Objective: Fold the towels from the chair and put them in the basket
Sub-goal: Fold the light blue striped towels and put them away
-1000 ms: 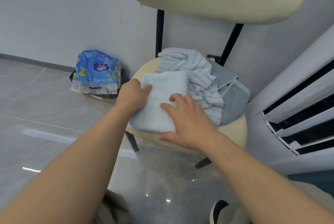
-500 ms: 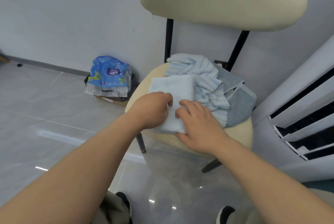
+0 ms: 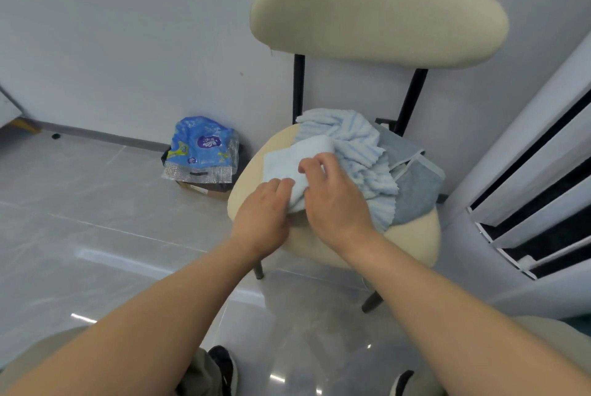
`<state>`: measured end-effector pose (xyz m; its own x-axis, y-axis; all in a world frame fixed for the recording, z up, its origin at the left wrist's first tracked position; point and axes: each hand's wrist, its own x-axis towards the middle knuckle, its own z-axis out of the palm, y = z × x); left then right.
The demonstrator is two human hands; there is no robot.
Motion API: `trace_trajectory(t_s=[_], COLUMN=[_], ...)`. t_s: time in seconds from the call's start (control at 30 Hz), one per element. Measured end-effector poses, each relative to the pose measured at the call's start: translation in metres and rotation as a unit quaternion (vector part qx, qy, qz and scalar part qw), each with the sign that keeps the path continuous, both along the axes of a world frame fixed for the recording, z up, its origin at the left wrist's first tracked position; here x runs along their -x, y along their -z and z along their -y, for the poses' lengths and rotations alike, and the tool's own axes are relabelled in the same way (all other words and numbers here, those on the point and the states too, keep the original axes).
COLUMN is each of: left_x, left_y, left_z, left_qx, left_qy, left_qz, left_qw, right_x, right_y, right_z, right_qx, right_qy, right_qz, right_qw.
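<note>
A pale blue folded towel (image 3: 284, 165) lies on the front left of the cream chair seat (image 3: 412, 242). My left hand (image 3: 260, 216) grips its near edge, fingers curled into the cloth. My right hand (image 3: 332, 200) holds the towel's right side, with the far edge lifting under its fingers. Behind lies a crumpled blue-and-white striped towel (image 3: 361, 146), and a grey-blue towel (image 3: 412, 178) sits at the seat's right. No basket is in view.
The chair's cream backrest (image 3: 377, 15) rises on black posts. A blue plastic pack (image 3: 201, 149) sits on a box on the floor at the left wall. A white louvred unit (image 3: 537, 191) stands right. Glossy grey tiles (image 3: 96, 235) spread left; my shoes show below.
Both hands have drawn together at the towel's near right corner and closed on it. The towel's far edge has risen and bunched. The camera has shifted back and up.
</note>
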<state>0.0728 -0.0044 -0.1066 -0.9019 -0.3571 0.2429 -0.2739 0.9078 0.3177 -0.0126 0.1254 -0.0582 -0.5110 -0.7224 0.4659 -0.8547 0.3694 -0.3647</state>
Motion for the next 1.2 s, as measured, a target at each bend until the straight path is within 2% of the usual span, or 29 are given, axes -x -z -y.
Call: trace_trajectory(t_s=[0.13,0.27,0.33,0.43,0.53,0.67,0.9,1.07,1.2], left_x=[0.007,0.003,0.004,0.012,0.022,0.033,0.043,0.046,0.047], left_y=[-0.056,-0.113,-0.131,-0.139,-0.137,-0.14,-0.154,-0.16,-0.165], left_z=[0.016,0.015,0.01,0.001,-0.008,-0.016,-0.016,-0.02,-0.021], left_qx=[-0.036,-0.177,-0.158,-0.067,-0.044,-0.019,0.035,0.026,0.012], left_qy=[-0.031,0.035,0.082,0.167,0.209,0.193,0.149,0.148,0.15], left_qz=[-0.085,-0.164,-0.174,-0.138,-0.064,-0.01,0.006,0.013,-0.005], left_qw=[0.995,0.97,0.968,0.974,0.975,0.981,0.988,0.989,0.989], right_x=[0.017,0.056,0.075,0.086,0.088,0.088,0.09,0.096,0.096], right_y=[-0.042,-0.09,-0.099,-0.107,-0.109,-0.108,-0.116,-0.12,-0.121], right_z=[0.005,-0.01,-0.021,-0.037,-0.048,-0.052,-0.067,-0.076,-0.079], right_qx=[0.102,0.159,0.145,0.114,0.016,-0.078,-0.118,-0.151,-0.147], right_qy=[0.059,0.134,0.133,0.089,0.082,0.114,0.144,0.194,0.211], right_qz=[0.057,0.121,0.201,0.273,0.23,0.17,0.139,0.166,0.146], right_qw=[0.991,0.971,0.96,0.951,0.97,0.976,0.973,0.955,0.955])
